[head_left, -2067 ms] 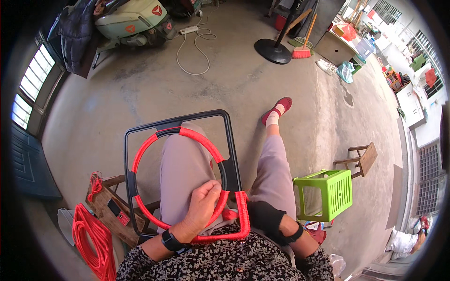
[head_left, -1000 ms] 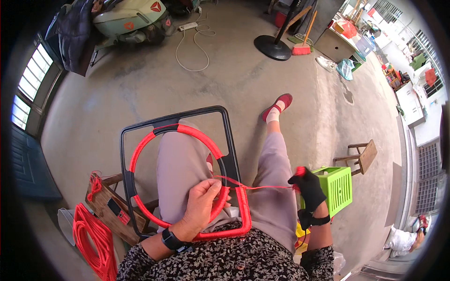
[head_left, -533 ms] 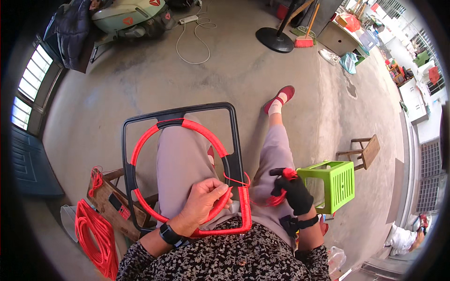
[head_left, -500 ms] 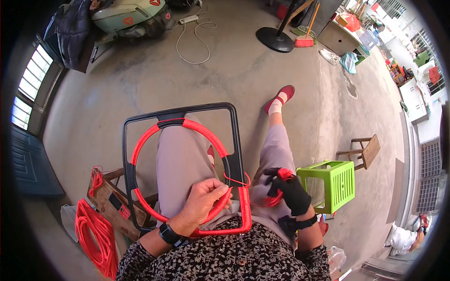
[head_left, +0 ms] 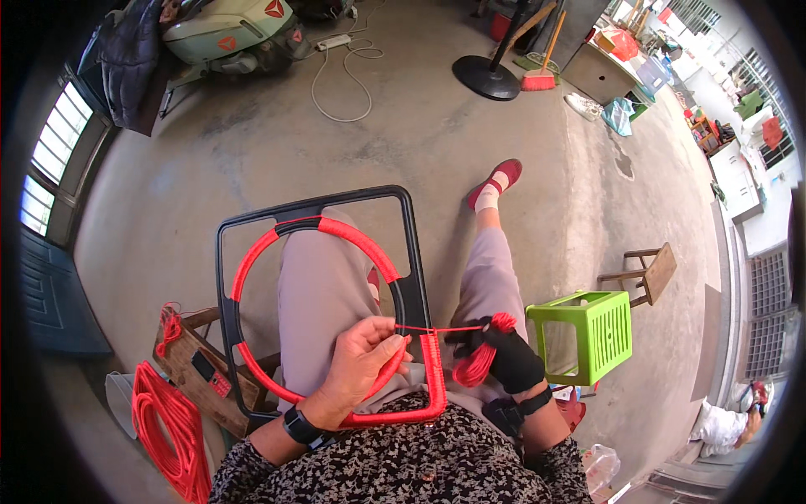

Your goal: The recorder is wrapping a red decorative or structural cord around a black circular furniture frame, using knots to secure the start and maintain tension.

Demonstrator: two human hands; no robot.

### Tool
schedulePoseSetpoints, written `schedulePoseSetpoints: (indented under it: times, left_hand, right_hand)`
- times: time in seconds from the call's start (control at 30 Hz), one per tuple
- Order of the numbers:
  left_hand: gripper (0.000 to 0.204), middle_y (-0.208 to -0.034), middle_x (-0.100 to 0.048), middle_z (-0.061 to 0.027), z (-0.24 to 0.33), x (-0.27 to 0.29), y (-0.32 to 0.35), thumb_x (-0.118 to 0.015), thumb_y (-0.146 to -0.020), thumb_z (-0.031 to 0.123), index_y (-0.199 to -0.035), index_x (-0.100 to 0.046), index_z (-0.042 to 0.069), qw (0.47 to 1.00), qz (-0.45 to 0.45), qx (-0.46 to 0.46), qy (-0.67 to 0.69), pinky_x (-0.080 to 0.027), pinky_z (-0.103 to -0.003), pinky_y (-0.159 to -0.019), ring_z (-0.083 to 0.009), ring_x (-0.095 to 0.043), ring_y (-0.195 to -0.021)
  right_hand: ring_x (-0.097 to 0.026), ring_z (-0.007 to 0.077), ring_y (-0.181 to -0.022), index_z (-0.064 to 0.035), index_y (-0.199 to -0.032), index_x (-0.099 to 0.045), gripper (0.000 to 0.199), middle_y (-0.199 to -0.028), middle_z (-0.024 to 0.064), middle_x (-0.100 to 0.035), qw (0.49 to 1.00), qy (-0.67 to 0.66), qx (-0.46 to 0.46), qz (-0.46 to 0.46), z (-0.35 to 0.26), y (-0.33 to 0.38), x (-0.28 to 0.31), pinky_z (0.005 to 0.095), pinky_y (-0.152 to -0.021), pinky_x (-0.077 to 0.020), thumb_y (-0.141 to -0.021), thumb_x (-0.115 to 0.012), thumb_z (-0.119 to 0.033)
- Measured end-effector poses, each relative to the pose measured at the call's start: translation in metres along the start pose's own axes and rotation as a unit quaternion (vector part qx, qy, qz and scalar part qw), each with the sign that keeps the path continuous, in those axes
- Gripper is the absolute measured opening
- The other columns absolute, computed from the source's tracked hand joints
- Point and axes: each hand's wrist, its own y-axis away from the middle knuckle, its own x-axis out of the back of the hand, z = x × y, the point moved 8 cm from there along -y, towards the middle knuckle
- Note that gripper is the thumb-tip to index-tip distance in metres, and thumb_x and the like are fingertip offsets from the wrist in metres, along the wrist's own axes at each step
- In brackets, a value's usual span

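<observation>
On my lap lies a black square frame (head_left: 415,227) with a round inner ring (head_left: 250,270). Red cord is wrapped tightly round parts of the ring and round the frame's near right corner. My left hand (head_left: 363,357), bare, grips the ring's near right part between thumb and fingers. A bundle of red cord (head_left: 475,364) is held in my right hand (head_left: 514,359), which wears a black glove with bare fingertips hard to make out. From that bundle a strand runs straight across the frame's right side to the ring beside my left fingers.
Left of me a wooden stool (head_left: 186,357) carries a phone (head_left: 210,373) and loose red cord; a large red coil (head_left: 168,433) hangs near it. At right stand a green plastic stool (head_left: 600,336) and a small wooden stool (head_left: 653,273). A scooter (head_left: 231,34) is parked far left.
The strand, loosely looped round the frame's right side before, is now pulled straight towards my right hand. My right hand has shifted slightly left and turned; my left keeps its grip.
</observation>
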Motion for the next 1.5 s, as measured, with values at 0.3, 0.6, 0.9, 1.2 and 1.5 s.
schedulePoseSetpoints:
  times: [0.3,0.6,0.9,1.2,1.5]
  left_hand:
    - [0.012,-0.081,-0.062,-0.0115,-0.007,0.007,0.007,-0.054,-0.093,0.011,-0.096,-0.052,-0.001,0.999,0.01,0.044,0.011,-0.055,-0.027,-0.057,-0.0167,-0.064,-0.066]
    - [0.013,-0.079,-0.064,-0.0143,-0.018,0.012,0.001,-0.054,-0.093,0.015,-0.093,-0.052,0.003,0.993,-0.004,0.091,0.077,-0.055,-0.03,-0.054,-0.0216,-0.065,-0.062]
    - [0.013,-0.081,-0.063,-0.0147,-0.023,0.007,0.001,-0.052,-0.094,0.014,-0.09,-0.053,0.002,0.988,-0.018,0.126,0.09,-0.055,-0.029,-0.055,-0.0196,-0.064,-0.064]
    - [0.016,-0.081,-0.063,-0.0146,-0.023,0.003,0.002,-0.051,-0.095,0.015,-0.089,-0.054,0.001,0.991,-0.032,0.112,0.06,-0.054,-0.029,-0.057,-0.0197,-0.063,-0.063]
    - [0.025,-0.102,-0.061,-0.0072,0.004,-0.004,-0.001,-0.046,-0.097,0.02,-0.112,-0.052,0.001,0.991,0.017,0.019,0.132,-0.052,-0.028,-0.074,-0.0139,-0.061,-0.085]
  right_hand:
    - [-0.045,0.0167,-0.06,-0.0089,-0.083,-0.047,0.021,-0.068,0.0025,-0.045,0.952,-0.272,0.018,-0.141,0.016,-0.039,-0.009,0.0264,-0.053,-0.0373,-0.093,-0.05,-0.027]
    - [-0.047,0.0068,-0.061,-0.0033,-0.082,-0.056,0.022,-0.065,-0.0005,-0.052,0.943,0.327,0.054,0.009,0.005,-0.036,-0.026,0.0233,-0.055,-0.0389,-0.09,-0.054,-0.024]
    - [-0.055,0.0075,-0.074,-0.0029,-0.098,-0.062,0.025,-0.082,0.0014,-0.062,0.939,0.337,-0.07,0.006,0.019,-0.026,-0.017,0.023,-0.066,-0.0451,-0.089,-0.056,-0.026]
    - [-0.064,0.02,-0.066,-0.0005,-0.108,-0.057,0.03,-0.092,0.0104,-0.065,0.925,0.216,0.173,0.259,-0.039,-0.015,0.097,0.0314,-0.058,-0.0512,-0.085,-0.062,-0.02]
    - [-0.061,0.0292,-0.094,-0.0068,-0.102,-0.061,0.026,-0.099,0.0115,-0.063,0.426,0.724,0.542,-0.035,-0.068,0.043,-0.147,0.0352,-0.083,-0.0495,-0.076,-0.06,-0.006]
